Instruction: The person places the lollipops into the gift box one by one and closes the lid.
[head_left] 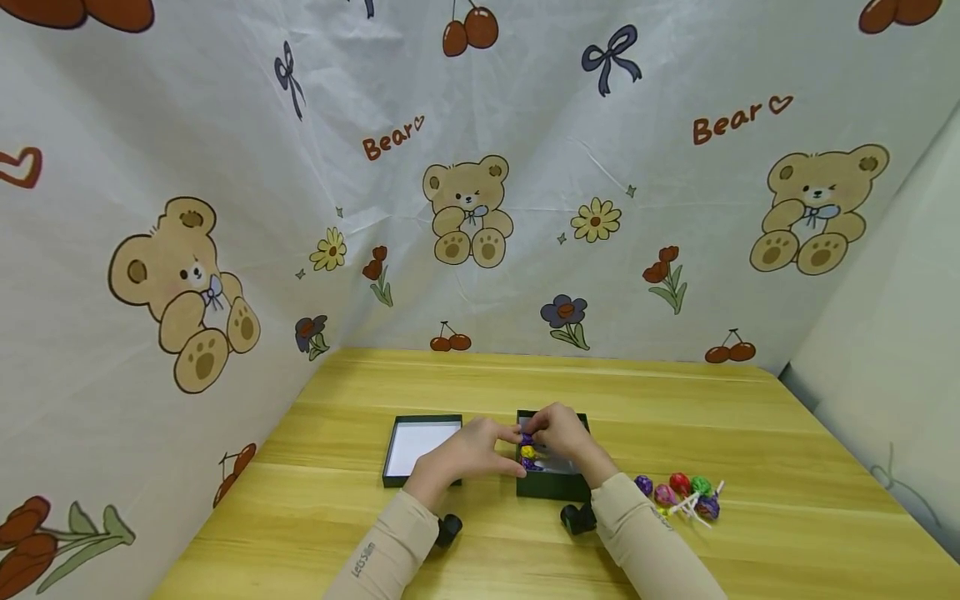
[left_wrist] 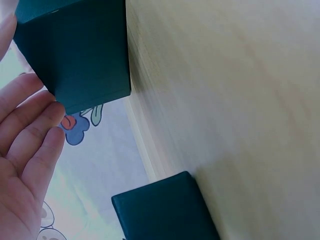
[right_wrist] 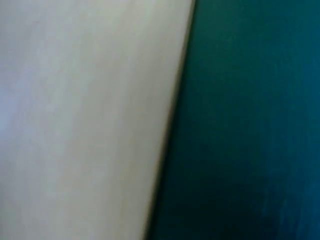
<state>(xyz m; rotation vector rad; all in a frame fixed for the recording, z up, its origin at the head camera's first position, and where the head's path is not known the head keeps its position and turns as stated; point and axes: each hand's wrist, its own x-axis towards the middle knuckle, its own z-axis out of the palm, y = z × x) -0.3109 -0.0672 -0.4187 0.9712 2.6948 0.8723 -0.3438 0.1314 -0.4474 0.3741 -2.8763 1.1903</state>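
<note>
A dark green open box (head_left: 551,486) stands on the wooden table (head_left: 675,417), with a yellow lollipop (head_left: 528,452) and purple ones inside. My right hand (head_left: 536,435) reaches over the box and pinches a purple lollipop (head_left: 527,439) at its left side. My left hand (head_left: 504,450) lies against the box's left wall. In the left wrist view its straight fingers (left_wrist: 35,130) touch the green box (left_wrist: 75,50). The right wrist view shows only blurred green box wall (right_wrist: 250,125) and table (right_wrist: 85,125).
The box's lid (head_left: 420,448) lies upside down to the left, white inside, and appears as a dark green lid (left_wrist: 165,210) in the left wrist view. Several loose wrapped lollipops (head_left: 678,493) lie to the right. Bear-print sheets (head_left: 465,208) wall off the back and left.
</note>
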